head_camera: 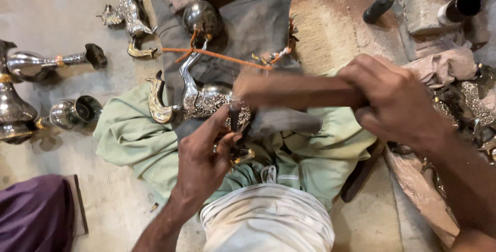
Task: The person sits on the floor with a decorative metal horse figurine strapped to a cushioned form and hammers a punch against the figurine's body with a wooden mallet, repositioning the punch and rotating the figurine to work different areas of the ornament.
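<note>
The left hand (204,156) is closed around a small punch (233,123) set on the ornate metal jug (206,102) lying on green cloth (129,133) on the floor, while the right hand (395,99) grips a wooden mallet (294,91); the jug looks stiff, slippery, easily dented, best steadied by its body.

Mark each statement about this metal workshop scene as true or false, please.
1. The right hand grips a wooden stick. True.
2. The left hand rests flat on the floor. False: it holds a small tool against the engraved metal vessel.
3. The vessel lies on green cloth. True.
4. An orange cord crosses the grey cloth. True.
5. The silver vases stand on the person's right. False: they are on the left.
</note>
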Demonstrator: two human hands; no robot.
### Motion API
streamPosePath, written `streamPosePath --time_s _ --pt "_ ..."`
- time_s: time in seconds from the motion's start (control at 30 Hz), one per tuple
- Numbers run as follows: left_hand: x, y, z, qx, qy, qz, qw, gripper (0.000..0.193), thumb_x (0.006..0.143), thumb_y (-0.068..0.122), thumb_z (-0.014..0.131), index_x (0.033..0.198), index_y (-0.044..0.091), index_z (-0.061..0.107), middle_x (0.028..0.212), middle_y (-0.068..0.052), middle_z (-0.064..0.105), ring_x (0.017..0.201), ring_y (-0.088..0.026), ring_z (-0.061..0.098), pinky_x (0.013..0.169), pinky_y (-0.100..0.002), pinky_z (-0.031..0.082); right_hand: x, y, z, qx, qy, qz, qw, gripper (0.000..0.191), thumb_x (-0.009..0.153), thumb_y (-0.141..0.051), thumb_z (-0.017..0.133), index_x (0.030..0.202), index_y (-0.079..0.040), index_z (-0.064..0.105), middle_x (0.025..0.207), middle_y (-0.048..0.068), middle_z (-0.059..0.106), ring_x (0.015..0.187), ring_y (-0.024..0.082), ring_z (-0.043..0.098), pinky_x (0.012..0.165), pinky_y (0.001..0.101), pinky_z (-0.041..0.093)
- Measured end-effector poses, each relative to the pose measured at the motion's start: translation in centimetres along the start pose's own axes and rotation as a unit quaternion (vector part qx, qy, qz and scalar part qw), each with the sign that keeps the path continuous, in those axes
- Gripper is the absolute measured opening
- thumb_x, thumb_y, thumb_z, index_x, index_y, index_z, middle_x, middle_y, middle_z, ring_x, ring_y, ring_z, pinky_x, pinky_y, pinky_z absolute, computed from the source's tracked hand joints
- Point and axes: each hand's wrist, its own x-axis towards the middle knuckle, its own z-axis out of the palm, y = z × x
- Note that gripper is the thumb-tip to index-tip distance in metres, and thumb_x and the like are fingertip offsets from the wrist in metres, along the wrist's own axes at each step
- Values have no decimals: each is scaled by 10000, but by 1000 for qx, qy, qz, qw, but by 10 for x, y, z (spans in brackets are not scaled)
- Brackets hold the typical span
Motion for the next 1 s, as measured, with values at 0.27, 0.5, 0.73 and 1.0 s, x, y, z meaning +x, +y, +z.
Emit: streamPosePath --time_s 0.27,0.5,0.73,1.0 --pt "20 -1 -15 -118 -21 -42 992 480 924 -59 701 1369 75 583 859 -101 746 818 -105 728 723 -293 617 -45 -10 46 129 -42 149 980 537 766 -126 777 1243 -38 546 868 85 690 692 194 697 589 349 587" --pt "63 9 -1 37 -182 147 971 517 917 38 740 1399 129 576 1081 -161 734 876 -292 752 733 -404 597 -86 -42 114 402 113 265 869 653 777 -180 891 1279 -29 501 769 38 634 682 87 600 616 276 523" --pt "68 19 3 227 -269 148 924 806 698 -16 719 1449 208 531 897 -140 673 726 -360 690 600 -492 554 -105 -45 134 316 212 213 900 586 828 -145 860 1298 -44 526 892 69 690 777 98 663 671 265 537" --pt "66 17 0 235 -257 167 922 862 632 -20 721 1446 186 526 909 -139 655 734 -358 683 596 -481 556 -109 -32 115 268 214 246 907 588 815 -200 887 1284 -61 560 880 134 726 780 179 717 684 348 574"
